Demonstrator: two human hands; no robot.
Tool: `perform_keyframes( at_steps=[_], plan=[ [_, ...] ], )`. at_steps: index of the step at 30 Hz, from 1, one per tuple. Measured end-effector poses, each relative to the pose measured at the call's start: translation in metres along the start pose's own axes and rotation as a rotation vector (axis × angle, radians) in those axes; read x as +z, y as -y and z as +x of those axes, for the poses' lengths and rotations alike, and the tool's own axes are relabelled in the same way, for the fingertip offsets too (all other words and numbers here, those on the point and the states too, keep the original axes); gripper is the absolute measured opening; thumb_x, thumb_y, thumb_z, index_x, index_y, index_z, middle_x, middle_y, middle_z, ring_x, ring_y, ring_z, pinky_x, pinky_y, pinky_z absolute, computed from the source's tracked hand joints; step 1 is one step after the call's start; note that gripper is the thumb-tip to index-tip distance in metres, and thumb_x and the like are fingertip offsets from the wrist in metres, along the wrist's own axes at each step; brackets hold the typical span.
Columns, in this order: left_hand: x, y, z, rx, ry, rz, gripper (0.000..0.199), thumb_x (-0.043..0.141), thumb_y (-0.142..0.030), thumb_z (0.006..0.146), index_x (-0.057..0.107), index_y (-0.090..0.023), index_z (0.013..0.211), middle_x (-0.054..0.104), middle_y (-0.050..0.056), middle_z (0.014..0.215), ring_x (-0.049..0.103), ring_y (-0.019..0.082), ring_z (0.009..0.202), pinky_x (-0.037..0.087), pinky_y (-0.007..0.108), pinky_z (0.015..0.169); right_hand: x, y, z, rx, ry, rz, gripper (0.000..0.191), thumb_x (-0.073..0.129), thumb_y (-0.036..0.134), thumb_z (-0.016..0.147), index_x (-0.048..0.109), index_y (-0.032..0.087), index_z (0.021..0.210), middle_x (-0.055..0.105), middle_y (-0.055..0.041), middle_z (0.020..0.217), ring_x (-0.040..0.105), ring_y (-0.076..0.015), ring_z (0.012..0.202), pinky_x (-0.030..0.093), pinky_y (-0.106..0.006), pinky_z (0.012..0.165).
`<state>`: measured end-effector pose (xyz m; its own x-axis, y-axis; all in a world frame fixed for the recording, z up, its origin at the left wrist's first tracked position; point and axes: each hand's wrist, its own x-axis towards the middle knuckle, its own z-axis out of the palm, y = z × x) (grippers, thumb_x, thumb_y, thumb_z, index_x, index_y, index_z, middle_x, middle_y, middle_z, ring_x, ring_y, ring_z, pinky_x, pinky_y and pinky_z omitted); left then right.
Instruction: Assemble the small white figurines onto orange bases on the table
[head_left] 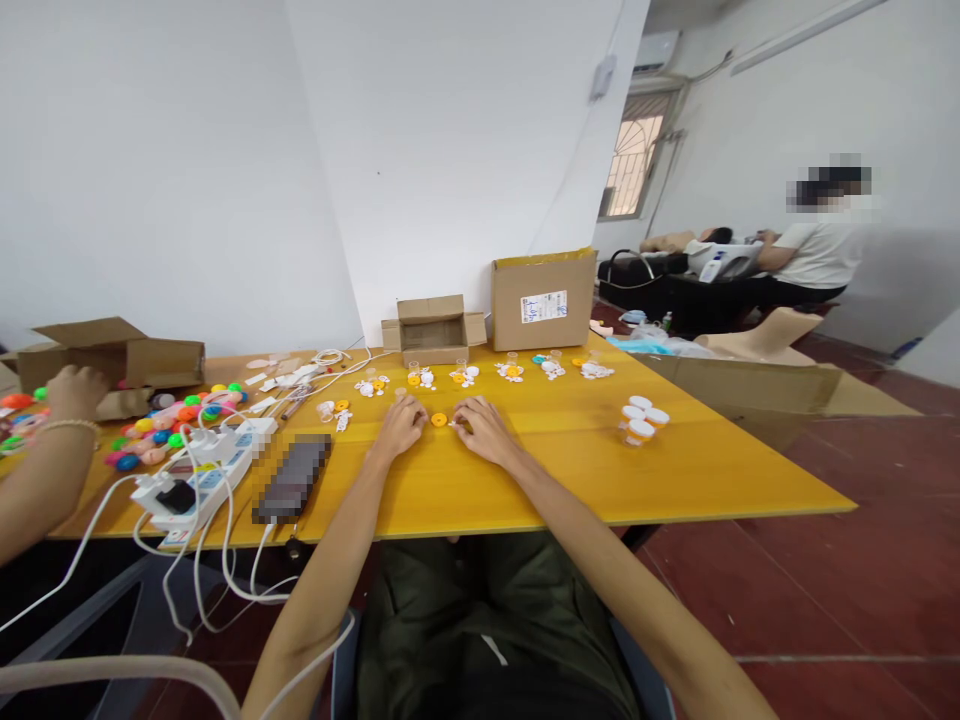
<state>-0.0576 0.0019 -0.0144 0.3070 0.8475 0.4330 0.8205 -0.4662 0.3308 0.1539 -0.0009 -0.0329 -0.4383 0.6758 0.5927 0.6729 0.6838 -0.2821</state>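
My left hand point(402, 427) rests on the table with its fingers curled together; anything inside them is hidden. An orange disc point(439, 420) lies on the wood between my two hands. Beside it, my right hand point(481, 430) has its fingers closed by a small white piece that shows at the tips, too small to name. Just beyond my hands stands a clear plastic cup point(400, 394). Farther back is a row of small heaps, each with a clear cup, white pieces and an orange or teal disc, such as the teal disc point(538, 359).
Several white-capped containers point(640, 430) stand together at right. A small open carton point(433, 332) and a larger box point(541, 302) are at the back. Left are a power strip point(225, 470) with cables, a phone point(294, 478), colourful balls point(161, 437) and another person's hand point(75, 393).
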Motion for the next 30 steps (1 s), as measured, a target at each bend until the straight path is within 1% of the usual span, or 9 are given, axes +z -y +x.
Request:
perform_keyframes(
  at_steps=[5,9,12,15,17,19,24,27,30],
  plan=[
    [-0.003,-0.004,0.001,-0.01,-0.002,0.056,0.017,0.053,-0.013,0.082,0.065,-0.024,0.077,0.065,0.006,0.089,0.059,0.025,0.097,0.049,0.039,0.088,0.002,-0.001,-0.001,-0.014,-0.014,-0.011,0.007,0.062,0.017,0.089,0.066,0.023,0.087,0.065,-0.0078,0.102,0.055,-0.0238,0.099,0.047,-0.038,0.085],
    [-0.004,-0.005,0.001,-0.01,-0.006,0.097,0.015,0.054,-0.014,0.081,0.064,-0.024,0.076,0.065,0.007,0.09,0.059,0.026,0.099,0.049,0.04,0.088,0.0,0.001,-0.001,-0.022,-0.001,-0.02,0.006,0.063,0.017,0.089,0.065,0.023,0.088,0.065,-0.0074,0.101,0.055,-0.0237,0.099,0.047,-0.038,0.085],
    [-0.004,-0.005,0.0,0.006,-0.03,0.114,0.016,0.054,-0.014,0.081,0.064,-0.025,0.075,0.065,0.008,0.088,0.058,0.027,0.102,0.05,0.04,0.088,-0.002,0.003,-0.001,-0.033,0.013,-0.016,0.006,0.063,0.018,0.089,0.065,0.022,0.086,0.065,-0.0075,0.102,0.055,-0.0235,0.099,0.047,-0.038,0.086],
    [-0.003,-0.004,0.0,0.015,-0.054,0.111,0.015,0.055,-0.014,0.082,0.065,-0.025,0.078,0.064,0.008,0.09,0.057,0.027,0.104,0.05,0.04,0.089,-0.005,0.006,-0.001,-0.035,0.033,-0.019,0.006,0.063,0.018,0.09,0.065,0.022,0.086,0.066,-0.0075,0.102,0.055,-0.0233,0.101,0.047,-0.038,0.087],
    [-0.002,-0.005,0.0,0.026,-0.06,0.098,0.015,0.056,-0.014,0.081,0.066,-0.025,0.084,0.065,0.007,0.093,0.057,0.027,0.105,0.049,0.041,0.091,-0.007,0.007,0.0,-0.032,0.049,-0.024,0.007,0.063,0.017,0.09,0.065,0.022,0.086,0.066,-0.0076,0.103,0.055,-0.0232,0.102,0.047,-0.038,0.087],
    [-0.001,-0.007,-0.001,0.051,-0.04,0.074,0.019,0.058,-0.015,0.08,0.067,-0.026,0.092,0.065,0.006,0.097,0.057,0.026,0.105,0.048,0.041,0.094,-0.008,0.009,0.0,-0.034,0.062,-0.029,0.007,0.062,0.017,0.09,0.065,0.022,0.086,0.066,-0.0078,0.104,0.056,-0.0231,0.102,0.047,-0.038,0.088],
    [0.002,-0.012,-0.003,0.131,0.082,-0.012,0.027,0.059,-0.02,0.083,0.066,-0.028,0.108,0.069,0.004,0.109,0.057,0.025,0.107,0.045,0.041,0.099,-0.008,0.009,-0.001,-0.048,0.068,-0.07,0.008,0.06,0.018,0.093,0.067,0.021,0.09,0.066,-0.0085,0.106,0.056,-0.0239,0.104,0.046,-0.039,0.09],
    [0.003,-0.012,-0.002,0.137,0.097,-0.051,0.025,0.059,-0.023,0.086,0.067,-0.028,0.109,0.071,0.004,0.107,0.057,0.025,0.108,0.044,0.042,0.099,-0.007,0.009,0.0,-0.066,0.068,-0.122,0.012,0.058,0.019,0.095,0.069,0.022,0.094,0.067,-0.0092,0.107,0.055,-0.0246,0.106,0.046,-0.039,0.09],
    [0.004,-0.012,0.0,0.128,0.098,-0.066,0.019,0.059,-0.024,0.087,0.069,-0.026,0.103,0.072,0.005,0.102,0.059,0.025,0.106,0.044,0.042,0.098,-0.006,0.009,0.001,-0.095,0.087,-0.175,0.015,0.056,0.019,0.096,0.071,0.022,0.098,0.067,-0.0099,0.106,0.055,-0.0248,0.106,0.046,-0.039,0.089]
  ],
)
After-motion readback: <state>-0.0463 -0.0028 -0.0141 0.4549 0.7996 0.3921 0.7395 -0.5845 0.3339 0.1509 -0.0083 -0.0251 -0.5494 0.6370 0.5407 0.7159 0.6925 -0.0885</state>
